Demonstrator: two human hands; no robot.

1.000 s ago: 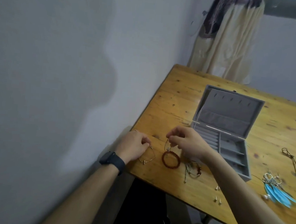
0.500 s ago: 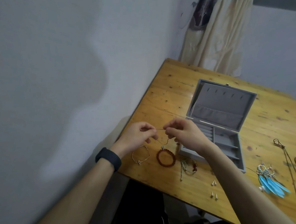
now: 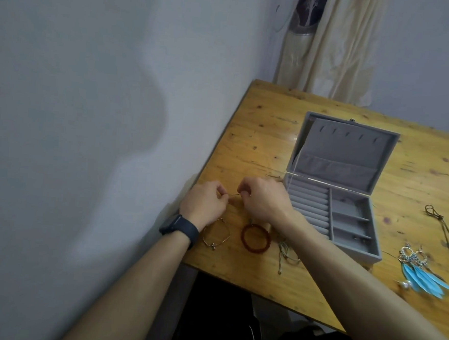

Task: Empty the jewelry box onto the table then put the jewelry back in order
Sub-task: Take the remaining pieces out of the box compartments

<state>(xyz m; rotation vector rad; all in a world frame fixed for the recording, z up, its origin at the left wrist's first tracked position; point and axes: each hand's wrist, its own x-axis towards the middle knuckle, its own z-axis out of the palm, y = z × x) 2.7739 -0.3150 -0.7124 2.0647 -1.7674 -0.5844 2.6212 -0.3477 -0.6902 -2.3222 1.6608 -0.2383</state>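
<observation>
A grey jewelry box (image 3: 356, 248) stands open on the wooden table (image 3: 260, 135), its compartments bare. My left hand (image 3: 205, 203) and my right hand (image 3: 264, 199) each pinch one end of a thin cord bracelet (image 3: 234, 195) stretched between them, just left of the box. Below my hands lie a thin silver bangle (image 3: 216, 235), a red bead bracelet (image 3: 255, 238) and a tangled cord bracelet (image 3: 288, 254) partly hidden by my right forearm.
Blue feather earrings (image 3: 423, 274) lie right of the box, with dark cord necklaces (image 3: 442, 227) at the table's right edge. A grey wall runs along the table's left side. A cream garment (image 3: 333, 44) hangs behind the far edge.
My left hand let go of the silver bangle and rose to pinch the thin cord that my right hand lifted. Both hands now hold it taut above the table.
</observation>
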